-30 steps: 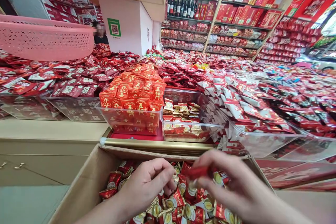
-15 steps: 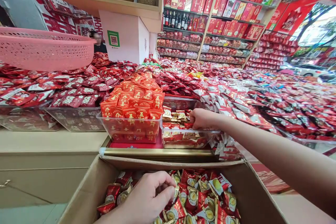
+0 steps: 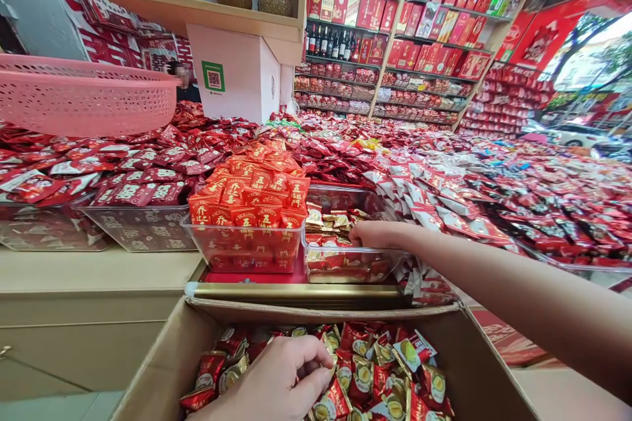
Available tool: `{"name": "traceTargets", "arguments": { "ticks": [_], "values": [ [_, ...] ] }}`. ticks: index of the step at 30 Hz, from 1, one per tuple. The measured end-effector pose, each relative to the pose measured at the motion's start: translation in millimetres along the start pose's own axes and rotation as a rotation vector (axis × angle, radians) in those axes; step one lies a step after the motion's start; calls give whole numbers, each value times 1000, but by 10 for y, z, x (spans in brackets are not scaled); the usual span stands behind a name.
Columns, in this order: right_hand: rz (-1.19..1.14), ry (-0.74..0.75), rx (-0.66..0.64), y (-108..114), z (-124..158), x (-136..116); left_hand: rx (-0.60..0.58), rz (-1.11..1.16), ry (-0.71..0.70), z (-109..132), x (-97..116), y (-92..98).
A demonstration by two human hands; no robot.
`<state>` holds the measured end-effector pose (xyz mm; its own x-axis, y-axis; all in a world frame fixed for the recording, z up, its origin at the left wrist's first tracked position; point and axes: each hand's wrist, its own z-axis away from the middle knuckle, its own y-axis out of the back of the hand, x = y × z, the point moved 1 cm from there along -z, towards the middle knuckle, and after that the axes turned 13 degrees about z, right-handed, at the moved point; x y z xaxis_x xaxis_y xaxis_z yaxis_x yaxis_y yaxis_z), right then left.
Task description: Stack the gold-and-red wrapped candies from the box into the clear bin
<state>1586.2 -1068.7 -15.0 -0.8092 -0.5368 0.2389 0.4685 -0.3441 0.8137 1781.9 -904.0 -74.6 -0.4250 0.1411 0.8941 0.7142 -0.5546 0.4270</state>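
Note:
My left hand (image 3: 291,375) is curled over the red and gold wrapped candies (image 3: 363,375) inside an open cardboard box (image 3: 153,358). Its thumb and forefinger close on a gold-edged candy packet. Beyond the box, my right hand (image 3: 372,235) reaches into a clear plastic bin (image 3: 345,251) partly filled with similar gold and red candies. The fingertips of that hand are down among the packets; whether they hold one is hidden. Left of this bin, touching or nearly so, stands a clear bin heaped with orange-red packets (image 3: 249,200).
A pink perforated basket (image 3: 89,95) is at the left. Heaps of red and white packets (image 3: 444,191) spread across the counter. Shelves (image 3: 395,33) of bottles and boxes stand behind, and a person (image 3: 185,82) is partly visible beyond the basket.
My right hand has moved slightly left and lower in the clear bin. My left hand stays over the candies in the box, almost unchanged.

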Motion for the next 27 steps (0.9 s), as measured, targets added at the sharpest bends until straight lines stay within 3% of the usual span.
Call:
{"name": "traceTargets", "arguments": {
  "ticks": [4,10,27],
  "values": [
    [-19,38,10,-29,-50,12,-19,-27,-2,5,-1,-6],
    [-79,83,-159,68,-16,56,-13,-98,8,10,7,3],
    [-16,96,-131,125,3,7,-68,-220,6,32,35,1]
  ]
}}
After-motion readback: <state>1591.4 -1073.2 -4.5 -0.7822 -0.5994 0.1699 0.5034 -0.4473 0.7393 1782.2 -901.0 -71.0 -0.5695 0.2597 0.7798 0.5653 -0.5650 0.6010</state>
